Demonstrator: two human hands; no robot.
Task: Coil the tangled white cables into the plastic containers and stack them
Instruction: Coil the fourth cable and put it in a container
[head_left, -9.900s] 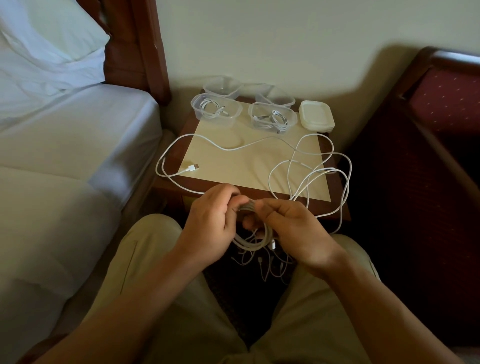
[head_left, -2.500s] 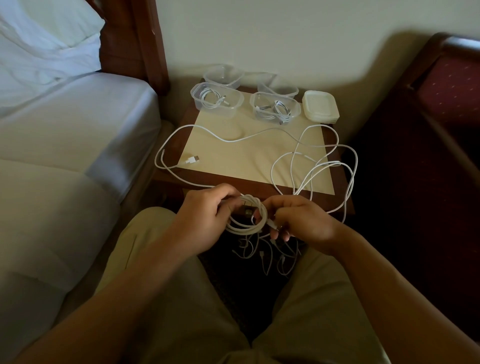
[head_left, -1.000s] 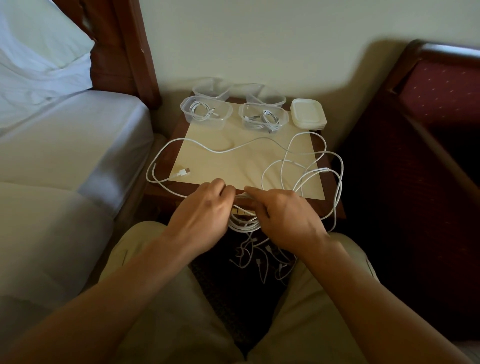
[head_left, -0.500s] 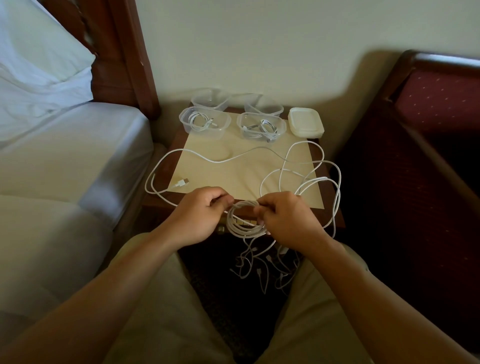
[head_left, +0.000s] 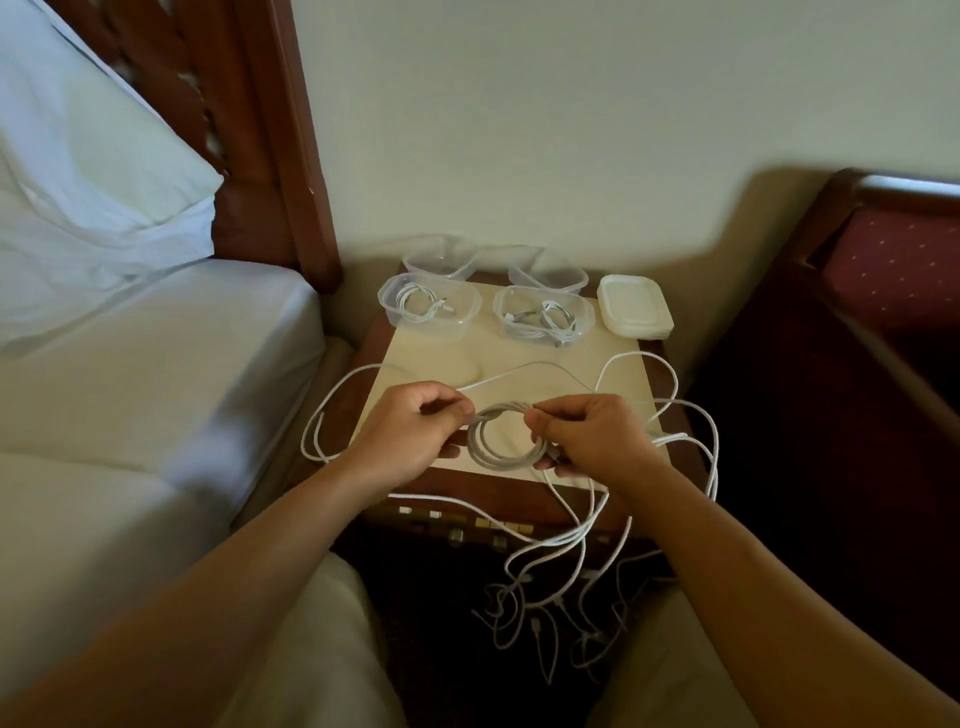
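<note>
My left hand (head_left: 415, 436) and right hand (head_left: 587, 436) pinch the coiled cable (head_left: 506, 439) over the nightstand's (head_left: 519, 358) near edge; loose ends (head_left: 545, 613) below look blurred, perhaps tangled.

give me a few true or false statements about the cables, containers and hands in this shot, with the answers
1. Both hands hold the coil of white cable. True: the left hand and right hand grip it on opposite sides.
2. All four clear containers hold cable. False: the front left container and front right container each hold a cable; the two behind them look empty.
3. The stack of lids sits at the table's back right corner. True.
4. Every cable is already coiled. False: loose cables trail over the table and hang off its front edge.
5. A lid covers the front left container. False: it is open.
</note>
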